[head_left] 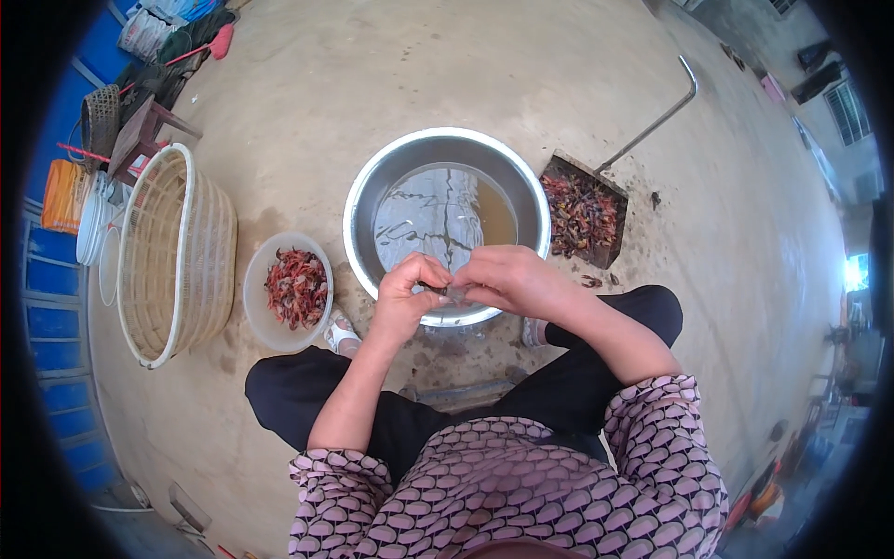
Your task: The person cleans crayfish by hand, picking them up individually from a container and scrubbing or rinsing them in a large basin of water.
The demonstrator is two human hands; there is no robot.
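Both my hands meet over the near rim of a large metal basin (360, 209) holding murky water. My left hand (412, 290) pinches a small crayfish (457, 293) between thumb and fingers. From the other side, my right hand (513, 279) grips it too; its fingertips are partly hidden and the details are blurred. Left of the basin, a white plastic bowl (255, 293) holds a heap of reddish crayfish pieces (297, 290). Right of the basin lies a long-handled dustpan (618, 241) filled with red and dark crayfish scraps (576, 209).
A tall oval woven basket (216, 258) stands left of the bowl. Behind it are a wooden stool (143, 133), a wicker basket (101, 119), white buckets (94, 227) and a pink broom (221, 42). The dustpan's metal handle (653, 126) sticks up. Scraps (591, 281) lie on the floor.
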